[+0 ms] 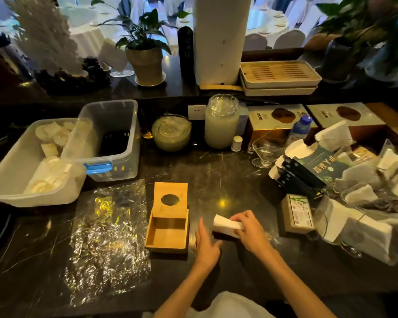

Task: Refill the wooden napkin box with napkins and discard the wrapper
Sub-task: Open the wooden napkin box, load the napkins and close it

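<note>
The wooden napkin box (168, 235) sits open and empty on the dark counter, its sliding lid (170, 198) with a round hole pushed toward the back. To its right, my right hand (251, 232) grips a white stack of napkins (224, 226), tilted on the counter. My left hand (207, 244) lies flat on the counter just left of the stack, fingers apart, holding nothing. A crumpled clear plastic wrapper (108, 237) is spread flat left of the box.
Two clear plastic bins (110, 143) stand at back left. A glass jar (221, 122) and a lidded bowl (171, 131) stand behind. A small cardboard pack (298, 213) and heaped napkin packs (359, 203) crowd the right side.
</note>
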The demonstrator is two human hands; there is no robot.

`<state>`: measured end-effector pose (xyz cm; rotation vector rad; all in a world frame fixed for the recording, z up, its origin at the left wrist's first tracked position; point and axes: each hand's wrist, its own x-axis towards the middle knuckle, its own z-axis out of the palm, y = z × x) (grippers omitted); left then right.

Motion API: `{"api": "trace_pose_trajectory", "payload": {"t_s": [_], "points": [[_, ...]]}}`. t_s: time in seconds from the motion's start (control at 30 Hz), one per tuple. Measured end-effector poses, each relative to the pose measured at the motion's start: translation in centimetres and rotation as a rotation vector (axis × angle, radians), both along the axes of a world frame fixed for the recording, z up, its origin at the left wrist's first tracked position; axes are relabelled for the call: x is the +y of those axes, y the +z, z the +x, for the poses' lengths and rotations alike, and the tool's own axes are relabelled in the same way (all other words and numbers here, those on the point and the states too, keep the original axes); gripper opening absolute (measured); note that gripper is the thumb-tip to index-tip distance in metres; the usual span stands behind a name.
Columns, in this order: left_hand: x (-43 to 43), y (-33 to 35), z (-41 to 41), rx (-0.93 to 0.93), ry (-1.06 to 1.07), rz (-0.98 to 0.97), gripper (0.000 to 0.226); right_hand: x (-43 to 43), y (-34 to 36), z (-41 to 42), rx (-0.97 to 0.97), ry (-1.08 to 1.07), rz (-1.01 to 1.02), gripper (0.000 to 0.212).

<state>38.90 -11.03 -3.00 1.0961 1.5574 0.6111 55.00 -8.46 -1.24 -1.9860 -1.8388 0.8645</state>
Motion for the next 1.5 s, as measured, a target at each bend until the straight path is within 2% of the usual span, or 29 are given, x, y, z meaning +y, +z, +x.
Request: {"api": "trace_pose_trajectory", "payload": {"t_s": [0.1,0.2,0.27,0.33,0.4,0.43,0.57,0.7,0.8,0.9,0.93,1.07,1.13,1.2,1.23,1.3,1.37,1.4,1.43,1.5], "points": [[0.8,-0.3,0.3,0.099,-0.234,0.173,0.098,-2.2,-0.8,1.5,-0.002,0.074,0.044,0.030],[1.4,-1.1,0.3,0.142,-0.412,0.169,0.079,-3.7,-1.6,1.8,0.092,0.027,0.047,0.035],[1.4,-1.4,0.3,0.117,-0.431,0.154,0.062,-4.3,-2.0,1.9,0.212,-0.053,-0.004,0.054],[1.3,-1.7,0.5,0.095,-0.405,0.155,0.054,-4.6,-2.0,1.8,0.432,-0.208,-0.085,0.074],[1.3,-1.8,0.7,0.090,-0.386,0.149,0.054,-4.7,-2.0,1.6,0.607,-0.334,-0.158,0.081],[1.2,-1.9,0.9,0.088,-0.383,0.140,0.057,-4.8,-2.1,1.4,0.633,-0.355,-0.183,0.081],[0.9,-1.8,1.6,0.083,-0.345,0.092,0.066,-4.8,-2.1,0.5,0.622,-0.328,-0.213,0.076],[1.4,-0.9,0.9,0.018,-0.353,0.052,0.046,-4.4,-1.6,1.7,0.707,-0.337,-0.197,0.055],[2.1,0.4,-0.8,-0.116,-0.360,-0.125,0.037,-4.3,-0.9,3.7,0.861,-0.314,-0.406,0.038],[2.2,1.8,-2.3,-0.361,-0.370,-0.334,0.038,-4.0,-0.4,5.2,1.065,-0.277,-0.700,0.044],[2.3,2.2,-2.7,-0.380,-0.383,-0.356,0.038,-3.8,0.0,5.4,1.081,-0.243,-0.769,0.047],[2.3,4.1,-3.7,-0.255,-0.490,-0.304,0.036,-2.2,2.2,3.9,0.883,0.009,-0.850,0.038],[2.8,5.3,-4.9,-0.251,-0.478,-0.274,0.037,-1.2,2.7,2.6,0.863,0.045,-0.824,0.038],[3.4,6.6,-6.5,-0.289,-0.419,-0.195,0.035,-0.7,1.9,1.6,0.981,-0.027,-0.791,0.042],[3.6,7.3,-7.6,-0.273,-0.360,-0.104,0.029,-0.8,0.9,1.2,1.116,-0.098,-0.801,0.041],[3.8,8.0,-10.5,-0.074,-0.156,0.146,0.017,-1.9,-1.3,-0.2,1.430,-0.354,-0.806,0.038],[3.6,7.4,-13.8,0.234,0.051,0.338,0.018,-3.6,-3.6,-1.5,1.614,-0.663,-0.760,0.047],[3.4,6.9,-15.4,0.335,0.101,0.342,0.024,-4.3,-4.4,-2.4,1.665,-0.779,-0.732,0.052],[3.3,6.4,-16.8,0.379,0.103,0.264,0.035,-4.9,-5.0,-3.3,1.695,-0.870,-0.693,0.056],[3.0,5.8,-18.6,0.230,0.020,0.065,0.050,-5.7,-5.5,-4.8,1.726,-0.994,-0.588,0.056]]}}
